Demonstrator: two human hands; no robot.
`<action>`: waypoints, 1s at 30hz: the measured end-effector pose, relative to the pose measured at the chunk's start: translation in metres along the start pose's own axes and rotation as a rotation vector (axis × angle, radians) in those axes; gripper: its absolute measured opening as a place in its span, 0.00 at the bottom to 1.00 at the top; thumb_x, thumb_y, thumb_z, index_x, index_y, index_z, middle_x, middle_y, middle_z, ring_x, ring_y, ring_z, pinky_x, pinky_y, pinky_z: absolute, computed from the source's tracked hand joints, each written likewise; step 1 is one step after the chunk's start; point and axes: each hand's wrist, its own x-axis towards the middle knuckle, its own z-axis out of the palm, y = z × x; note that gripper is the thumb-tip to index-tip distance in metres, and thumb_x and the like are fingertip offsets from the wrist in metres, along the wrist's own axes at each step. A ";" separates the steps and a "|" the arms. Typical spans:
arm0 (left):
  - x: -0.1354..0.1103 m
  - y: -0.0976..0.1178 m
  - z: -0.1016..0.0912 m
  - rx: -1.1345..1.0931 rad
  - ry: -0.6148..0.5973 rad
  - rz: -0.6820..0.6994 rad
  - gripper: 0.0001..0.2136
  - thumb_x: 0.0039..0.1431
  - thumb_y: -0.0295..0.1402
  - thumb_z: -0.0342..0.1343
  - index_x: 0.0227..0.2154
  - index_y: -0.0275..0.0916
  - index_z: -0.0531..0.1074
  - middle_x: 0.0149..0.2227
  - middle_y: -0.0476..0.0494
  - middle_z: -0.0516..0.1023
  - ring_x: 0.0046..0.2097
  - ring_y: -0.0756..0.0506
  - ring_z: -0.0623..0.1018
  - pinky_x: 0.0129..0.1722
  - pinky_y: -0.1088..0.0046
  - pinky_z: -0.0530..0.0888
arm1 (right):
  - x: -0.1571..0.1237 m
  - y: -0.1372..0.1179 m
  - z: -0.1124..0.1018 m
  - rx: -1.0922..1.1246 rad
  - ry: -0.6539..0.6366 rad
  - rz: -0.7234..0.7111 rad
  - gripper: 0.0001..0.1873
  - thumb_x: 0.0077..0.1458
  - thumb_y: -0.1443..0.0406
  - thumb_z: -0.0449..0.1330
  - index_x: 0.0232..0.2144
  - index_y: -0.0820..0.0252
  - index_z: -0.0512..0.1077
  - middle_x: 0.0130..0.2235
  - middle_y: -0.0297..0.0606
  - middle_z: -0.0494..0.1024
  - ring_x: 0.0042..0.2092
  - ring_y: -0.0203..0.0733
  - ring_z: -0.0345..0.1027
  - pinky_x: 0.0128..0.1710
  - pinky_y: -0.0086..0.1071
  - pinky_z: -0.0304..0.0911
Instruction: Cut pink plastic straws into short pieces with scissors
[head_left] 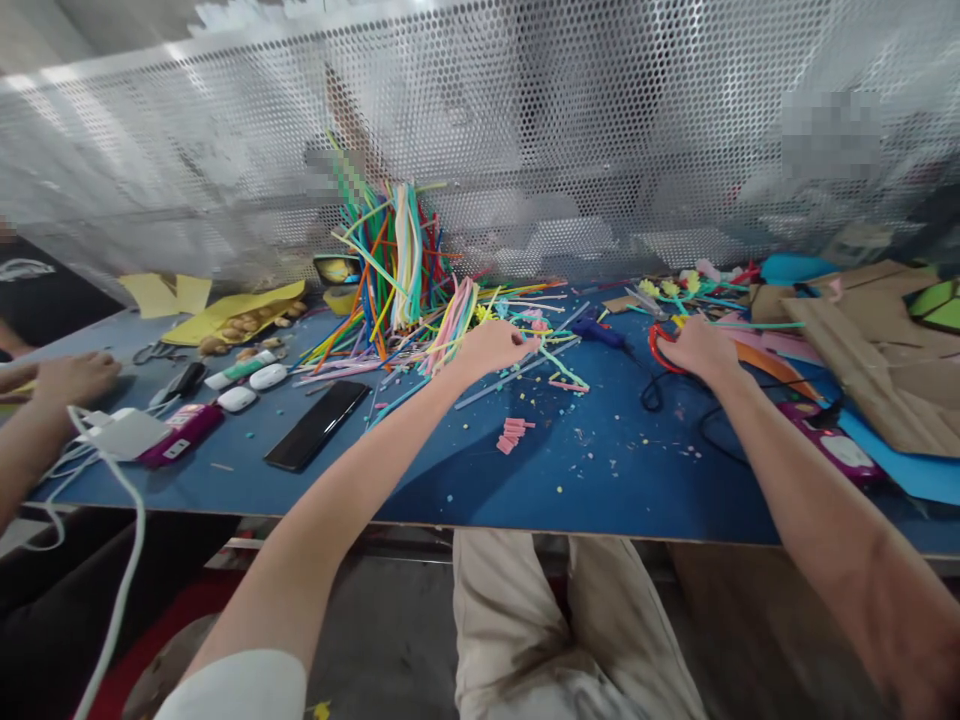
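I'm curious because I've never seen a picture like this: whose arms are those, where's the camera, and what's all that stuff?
There's no robot here, just a person using two bare hands. The camera sits on their head, looking forward and down, so you see nearly what they see.

The left hand is by the messy colourful stems; I can't tell whether its fingertips hold anything. The right hand is at a red looped thing, perhaps a tool's handles, partly hidden by the fingers.

On the blue table are a tall bunch of colourful stems, a dark phone, little pink pieces and brown cardboard.

The other hand, at the far left, belongs to somebody else.
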 end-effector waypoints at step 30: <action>-0.054 0.007 -0.021 -0.159 -0.421 0.403 0.12 0.60 0.42 0.58 0.40 0.42 0.79 0.34 0.48 0.80 0.32 0.51 0.74 0.33 0.76 0.64 | -0.086 -0.087 -0.004 0.775 -0.030 -0.819 0.12 0.63 0.61 0.56 0.41 0.53 0.80 0.43 0.36 0.82 0.44 0.44 0.76 0.47 0.40 0.70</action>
